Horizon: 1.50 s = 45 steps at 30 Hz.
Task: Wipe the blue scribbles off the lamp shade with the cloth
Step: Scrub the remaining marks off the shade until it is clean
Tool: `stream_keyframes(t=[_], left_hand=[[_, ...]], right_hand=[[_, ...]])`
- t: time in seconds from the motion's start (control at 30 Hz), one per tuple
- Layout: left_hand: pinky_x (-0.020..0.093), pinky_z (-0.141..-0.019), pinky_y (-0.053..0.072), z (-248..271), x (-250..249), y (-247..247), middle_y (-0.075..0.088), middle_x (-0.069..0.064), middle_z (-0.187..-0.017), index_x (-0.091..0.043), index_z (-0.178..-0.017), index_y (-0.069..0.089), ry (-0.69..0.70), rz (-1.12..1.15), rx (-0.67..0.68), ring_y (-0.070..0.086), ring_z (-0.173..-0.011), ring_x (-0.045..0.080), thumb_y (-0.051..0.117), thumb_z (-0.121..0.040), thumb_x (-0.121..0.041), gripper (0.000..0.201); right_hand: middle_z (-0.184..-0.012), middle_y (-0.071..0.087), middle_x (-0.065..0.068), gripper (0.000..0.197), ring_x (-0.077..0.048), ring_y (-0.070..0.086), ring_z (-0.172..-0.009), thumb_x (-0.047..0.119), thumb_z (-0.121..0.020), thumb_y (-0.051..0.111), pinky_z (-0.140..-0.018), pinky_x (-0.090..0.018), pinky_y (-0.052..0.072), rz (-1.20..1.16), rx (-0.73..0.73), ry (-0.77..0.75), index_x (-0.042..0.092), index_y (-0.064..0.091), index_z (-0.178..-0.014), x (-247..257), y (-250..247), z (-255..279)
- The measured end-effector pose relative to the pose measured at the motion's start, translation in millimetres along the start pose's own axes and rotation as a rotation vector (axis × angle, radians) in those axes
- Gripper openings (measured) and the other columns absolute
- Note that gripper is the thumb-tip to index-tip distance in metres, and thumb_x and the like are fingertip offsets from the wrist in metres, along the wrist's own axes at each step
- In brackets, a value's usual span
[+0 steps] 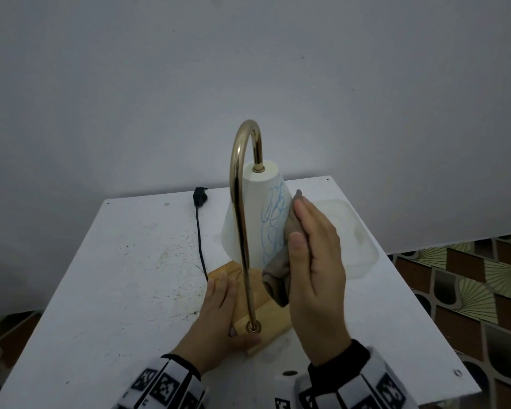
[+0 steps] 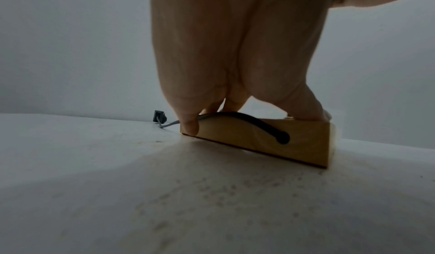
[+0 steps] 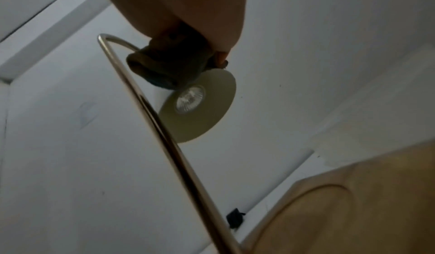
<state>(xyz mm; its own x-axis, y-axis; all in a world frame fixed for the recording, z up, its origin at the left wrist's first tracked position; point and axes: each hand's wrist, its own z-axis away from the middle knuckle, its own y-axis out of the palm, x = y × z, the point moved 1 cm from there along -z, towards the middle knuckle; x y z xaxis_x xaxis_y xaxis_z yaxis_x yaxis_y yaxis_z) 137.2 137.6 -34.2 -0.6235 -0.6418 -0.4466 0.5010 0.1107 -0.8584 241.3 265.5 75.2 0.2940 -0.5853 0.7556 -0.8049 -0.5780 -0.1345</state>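
The lamp's white cone shade (image 1: 254,211) hangs from a curved brass arm (image 1: 239,202) above a wooden base (image 1: 270,315). Blue scribbles (image 1: 273,219) cover the shade's right side. My right hand (image 1: 313,255) holds a grey-brown cloth (image 1: 278,278) and presses it against the shade's right flank, beside the scribbles, with the thumb pinning the cloth. From below, the bunched cloth (image 3: 164,66) sits against the shade's rim (image 3: 212,113). My left hand (image 1: 219,314) lies flat on the base's left part. Its fingertips (image 2: 190,128) reach over the base's (image 2: 247,141) far edge.
The lamp stands on a scuffed white table (image 1: 115,276). A black cord (image 1: 201,246) runs back to a switch (image 1: 199,196) near the far edge. A translucent plastic tub (image 1: 357,231) sits behind my right hand. Patterned floor tiles (image 1: 469,290) lie to the right.
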Motion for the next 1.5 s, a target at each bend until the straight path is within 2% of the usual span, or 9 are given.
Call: stream_keyframes(t=[0.17, 0.4, 0.6, 0.7, 0.9, 1.07, 1.23, 1.4, 1.5], left_hand=[[0.037, -0.118, -0.005, 0.8, -1.7, -2.1, -0.012, -0.003, -0.157, -0.018, -0.150, 0.000, -0.014, -0.005, 0.011, -0.022, -0.143, 0.021, 0.009, -0.029, -0.104, 0.149], [0.033, -0.115, -0.006, 4.8, -9.3, -7.1, -0.018, -0.004, -0.156, -0.017, -0.150, -0.006, -0.020, 0.013, 0.030, -0.027, -0.140, 0.020, 0.008, -0.024, -0.104, 0.154], [0.033, -0.114, -0.010, 0.1, -5.5, -2.5, -0.019, -0.004, -0.156, -0.020, -0.150, -0.008, -0.020, -0.015, 0.029, -0.026, -0.141, 0.020, 0.007, -0.026, -0.105, 0.151], [0.035, -0.115, -0.008, 2.2, -7.6, -5.4, -0.023, -0.003, -0.155, -0.020, -0.149, -0.010, -0.033, 0.012, 0.049, -0.030, -0.137, 0.016, 0.007, -0.025, -0.104, 0.151], [0.033, -0.115, -0.004, 8.7, -14.7, -12.5, -0.027, -0.003, -0.154, -0.018, -0.149, -0.014, -0.046, 0.038, 0.070, -0.033, -0.128, 0.009, 0.010, -0.020, -0.104, 0.156], [0.030, -0.112, -0.009, 7.6, -13.3, -9.2, -0.022, -0.005, -0.155, -0.020, -0.150, -0.008, -0.032, 0.043, 0.042, -0.033, -0.129, 0.010, 0.009, -0.023, -0.104, 0.153], [0.032, -0.114, -0.007, 8.4, -15.7, -11.4, -0.028, -0.005, -0.154, -0.020, -0.149, -0.012, -0.042, 0.047, 0.058, -0.034, -0.128, 0.010, 0.009, -0.022, -0.103, 0.154], [0.034, -0.115, -0.004, 11.1, -16.7, -14.7, -0.033, -0.004, -0.151, -0.018, -0.148, -0.016, -0.046, 0.061, 0.085, -0.035, -0.127, 0.009, 0.012, -0.022, -0.103, 0.155], [0.032, -0.114, -0.007, 10.3, -17.3, -13.3, -0.031, -0.003, -0.152, -0.018, -0.148, -0.015, -0.039, 0.069, 0.069, -0.035, -0.128, 0.009, 0.012, -0.024, -0.103, 0.154]], right_hand=[[-0.141, 0.037, 0.009, 0.040, -0.002, 0.031, -0.132, 0.034, -0.101, 0.026, -0.108, -0.022, 0.032, 0.177, -0.038, -0.130, 0.019, 0.034, -0.138, -15.6, 0.5, 19.9], [-0.133, 0.051, 0.007, 0.044, -0.003, 0.039, -0.126, 0.033, -0.097, 0.030, -0.104, -0.010, 0.029, 0.027, -0.069, 0.092, 0.016, 0.046, -0.135, -20.6, -7.1, -0.6], [-0.134, 0.050, -0.002, 0.043, -0.005, 0.039, -0.127, 0.032, -0.101, 0.030, -0.105, -0.016, 0.032, 0.101, -0.109, -0.095, 0.007, 0.048, -0.132, 0.4, 7.1, 19.3], [-0.134, 0.047, 0.005, 0.040, 0.000, 0.036, -0.128, 0.033, -0.102, 0.028, -0.104, -0.016, 0.034, 0.187, -0.091, -0.140, 0.015, 0.042, -0.135, -10.5, 4.0, 32.4], [-0.128, 0.049, 0.019, 0.039, -0.001, 0.041, -0.123, 0.036, -0.096, 0.031, -0.103, -0.009, 0.029, 0.025, -0.122, 0.121, 0.024, 0.046, -0.130, -21.3, -6.0, 6.2], [-0.132, 0.052, 0.008, 0.040, -0.006, 0.041, -0.127, 0.031, -0.098, 0.032, -0.104, -0.016, 0.033, 0.010, -0.117, 0.006, 0.020, 0.047, -0.133, -1.5, 3.1, 10.2], [-0.135, 0.045, 0.011, 0.038, -0.001, 0.039, -0.127, 0.031, -0.101, 0.030, -0.103, -0.019, 0.037, 0.166, -0.105, -0.110, 0.018, 0.040, -0.135, -10.8, 3.0, 34.8], [-0.128, 0.054, 0.007, 0.041, -0.004, 0.043, -0.122, 0.031, -0.097, 0.032, -0.101, -0.012, 0.034, 0.034, -0.119, 0.082, 0.016, 0.048, -0.132, -18.8, -4.7, 17.9], [-0.127, 0.054, 0.006, 0.044, 0.000, 0.041, -0.122, 0.034, -0.096, 0.030, -0.100, -0.007, 0.030, 0.025, -0.119, 0.107, 0.016, 0.049, -0.131, -15.2, -3.7, 4.9]])
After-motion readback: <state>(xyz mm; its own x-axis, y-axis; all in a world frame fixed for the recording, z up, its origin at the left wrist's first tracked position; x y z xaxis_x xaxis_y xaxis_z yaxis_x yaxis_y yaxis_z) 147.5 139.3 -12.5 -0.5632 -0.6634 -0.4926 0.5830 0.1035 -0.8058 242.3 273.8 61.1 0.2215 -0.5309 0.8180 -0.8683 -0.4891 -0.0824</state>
